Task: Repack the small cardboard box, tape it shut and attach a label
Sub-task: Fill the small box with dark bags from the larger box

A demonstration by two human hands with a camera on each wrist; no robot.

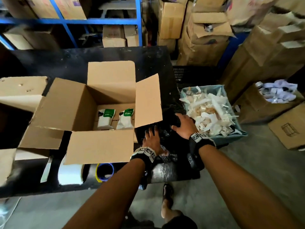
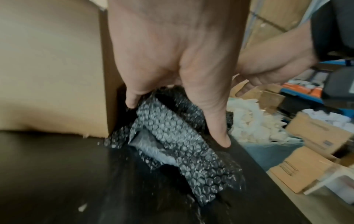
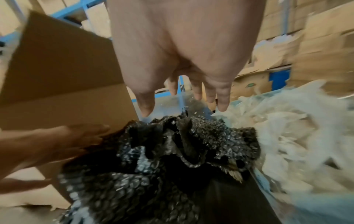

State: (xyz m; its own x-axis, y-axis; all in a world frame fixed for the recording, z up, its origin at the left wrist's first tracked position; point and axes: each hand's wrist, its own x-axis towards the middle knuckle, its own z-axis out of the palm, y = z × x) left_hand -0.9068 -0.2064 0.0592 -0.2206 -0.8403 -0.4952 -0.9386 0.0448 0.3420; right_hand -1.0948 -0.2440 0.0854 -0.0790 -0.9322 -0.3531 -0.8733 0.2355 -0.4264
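The cardboard box [image 1: 99,111] sits open on the black table [image 1: 74,63], all four flaps up or splayed, w/ two white-and-green pouches [image 1: 115,119] lying side by side on its floor. Just right of the box, on the table's near right corner, lies a crumpled heap of black bubble wrap [image 2: 178,136]. The left hand [image 1: 152,139] is down on the wrap beside the box wall; from the left wrist view, its fingers [image 2: 132,98] curl into the folds and the thumb digs in too, so it grips the wrap. The right hand [image 1: 184,124] is over the heap's far end, fingers spread and mostly straight (head view suggests fingertips on the wrap; actual hold can't be told). Near table edge: a white tape roll [image 1: 71,174] and a blue-cored roll [image 1: 104,171]. Right of the table, a bin of white paper scraps [image 1: 212,111].
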